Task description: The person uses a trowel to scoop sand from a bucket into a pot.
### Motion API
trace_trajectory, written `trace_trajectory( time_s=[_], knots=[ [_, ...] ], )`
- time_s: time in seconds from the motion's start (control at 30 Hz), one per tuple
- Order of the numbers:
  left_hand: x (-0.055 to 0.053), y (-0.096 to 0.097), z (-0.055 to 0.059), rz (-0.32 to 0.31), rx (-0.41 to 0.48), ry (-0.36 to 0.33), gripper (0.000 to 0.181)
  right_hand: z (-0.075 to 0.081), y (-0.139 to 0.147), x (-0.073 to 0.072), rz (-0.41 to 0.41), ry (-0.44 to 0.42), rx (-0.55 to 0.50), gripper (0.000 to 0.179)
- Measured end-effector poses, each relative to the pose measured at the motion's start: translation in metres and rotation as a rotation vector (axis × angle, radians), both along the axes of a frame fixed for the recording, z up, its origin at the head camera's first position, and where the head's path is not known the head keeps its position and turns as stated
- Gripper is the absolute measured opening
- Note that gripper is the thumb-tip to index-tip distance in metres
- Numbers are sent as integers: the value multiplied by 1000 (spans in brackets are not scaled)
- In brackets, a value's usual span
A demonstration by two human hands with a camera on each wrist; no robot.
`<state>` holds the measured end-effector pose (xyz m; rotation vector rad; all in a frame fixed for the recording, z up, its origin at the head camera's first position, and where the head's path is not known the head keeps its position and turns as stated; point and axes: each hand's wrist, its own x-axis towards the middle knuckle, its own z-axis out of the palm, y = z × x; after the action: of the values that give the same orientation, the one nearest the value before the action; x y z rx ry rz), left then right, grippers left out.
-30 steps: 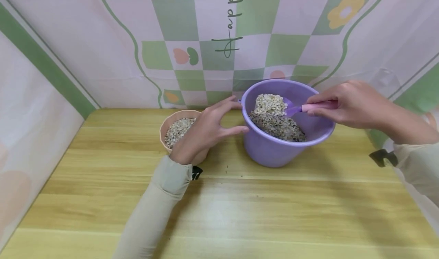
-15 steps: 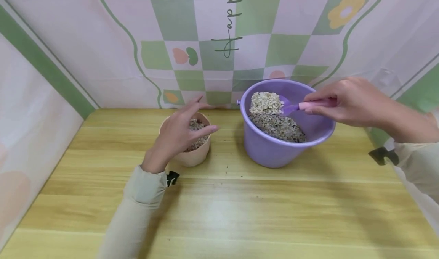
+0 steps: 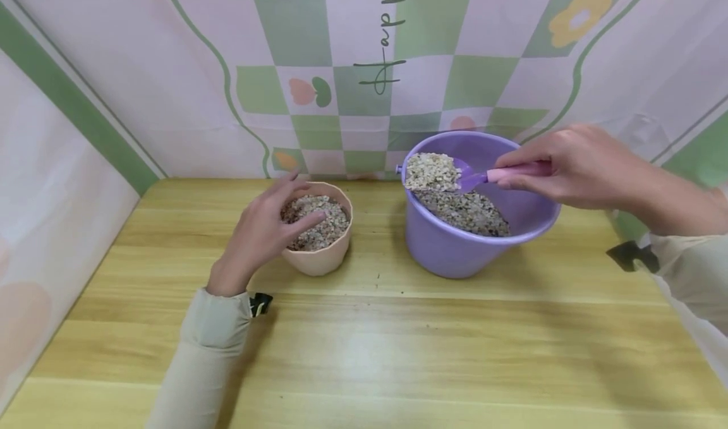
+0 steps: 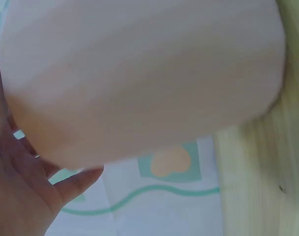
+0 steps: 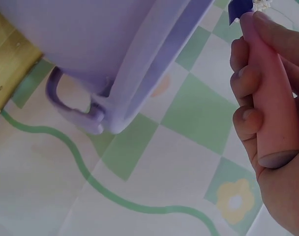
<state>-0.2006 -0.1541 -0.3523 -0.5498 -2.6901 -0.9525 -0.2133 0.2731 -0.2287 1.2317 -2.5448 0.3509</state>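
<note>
A peach flowerpot (image 3: 317, 263) filled with gravel (image 3: 327, 222) stands left of centre. My left hand (image 3: 256, 234) is at its left side, thumb and fingers spread over the rim; contact is unclear. In the left wrist view, the pot's wall (image 4: 139, 83) fills much of the frame beside the hand (image 4: 26, 191). With curled fingers, my right hand (image 3: 580, 167) grips the pink handle (image 5: 276, 103) of a purple hand trowel (image 3: 471, 180). The blade carries heaped pale gravel (image 3: 432, 172) above the left rim of a purple bucket (image 3: 443, 253), which holds darker gravel (image 3: 474, 215).
Both containers stand on a wooden table (image 3: 352, 353), a gap between them. A few crumbs lie in front of that gap. Behind hangs a checkered cloth (image 3: 364, 122). The bucket's handle (image 5: 66, 105) hangs at its side in the right wrist view.
My left hand has moved left from beside the bucket, across the pot to its left side. The loaded trowel has shifted slightly left towards the bucket's rim.
</note>
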Motion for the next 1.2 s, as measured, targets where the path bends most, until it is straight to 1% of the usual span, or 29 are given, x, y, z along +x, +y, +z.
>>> trace_trajectory(
  time_s=[0.13, 0.23, 0.4, 0.5, 0.63, 0.73, 0.9, 1.07, 1.2],
  knots=[
    [1, -9, -3, 2, -10, -29, 73, -1, -7, 0, 55, 6, -6, 21],
    [1, -14, -6, -13, -8, -35, 74, -3, -10, 0, 85, 6, -12, 20],
    [2, -22, -9, -59, 13, -24, 80, -5, -17, -1, 124, 48, -30, 19],
    [4, -29, -12, -82, 37, -36, 85, -5, -22, -2, 146, 59, -33, 17],
    [9, -37, -16, -113, 47, -38, 88, -5, -31, -3, 154, 36, -13, 15],
    [11, -41, -17, -127, 42, -22, 88, -4, -37, -2, 146, 17, 4, 17],
    [13, -45, -20, -125, 48, 4, 89, -2, -48, -1, 143, -1, 21, 18],
    [14, -49, -23, -117, 95, 11, 81, 1, -62, -2, 177, -15, 21, 12],
    [14, -51, -24, -112, 122, 7, 67, 2, -71, -1, 186, -17, 23, 6]
  ],
)
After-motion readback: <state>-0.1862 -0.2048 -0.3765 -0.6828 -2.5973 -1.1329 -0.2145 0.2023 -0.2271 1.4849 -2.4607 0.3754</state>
